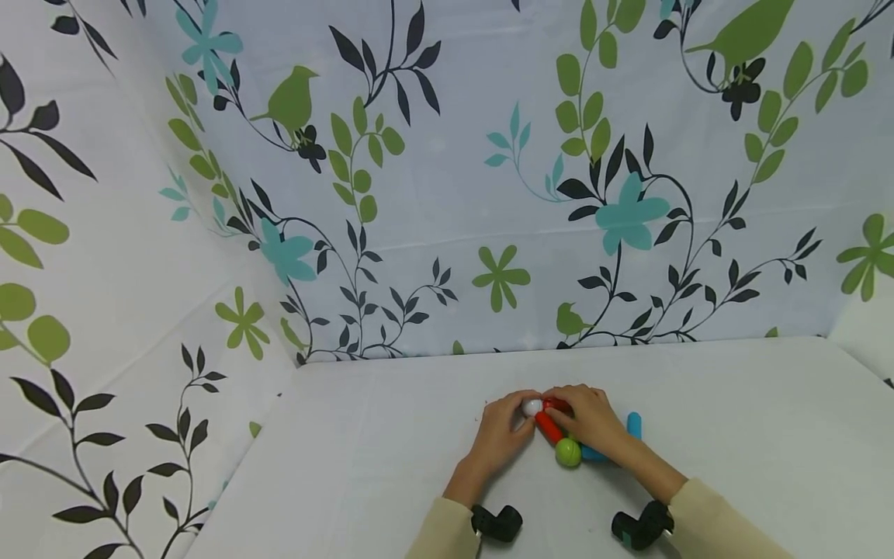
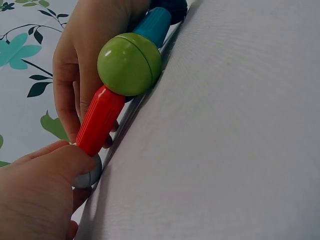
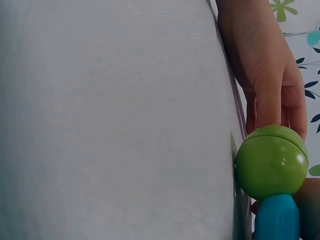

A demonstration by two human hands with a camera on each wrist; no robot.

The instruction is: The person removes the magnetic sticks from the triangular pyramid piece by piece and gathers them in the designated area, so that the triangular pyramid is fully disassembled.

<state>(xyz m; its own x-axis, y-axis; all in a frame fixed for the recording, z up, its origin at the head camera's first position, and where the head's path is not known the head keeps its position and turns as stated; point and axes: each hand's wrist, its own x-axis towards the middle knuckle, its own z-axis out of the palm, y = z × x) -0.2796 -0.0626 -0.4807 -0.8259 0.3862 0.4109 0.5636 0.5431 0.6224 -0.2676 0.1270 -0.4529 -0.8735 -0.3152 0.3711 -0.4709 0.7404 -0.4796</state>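
Cropped sleeves [image 1: 441, 532], left hand [image 1: 497, 431] around white ball [image 1: 532, 407], right hand [image 1: 594, 419] around half-hidden red piece [image 1: 555, 404]

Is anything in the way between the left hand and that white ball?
No, nothing I can see: the left hand is holding the white ball. The red rod leads from it to the green ball, so neither blocks it.

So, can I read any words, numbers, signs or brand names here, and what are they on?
None can be read in any view.
The green ball and the red stick touching it show no lettering.
The patterned backdrop shows leaves, flowers and birds, no letters.
Any marks on the black wrist cameras are too small to read.
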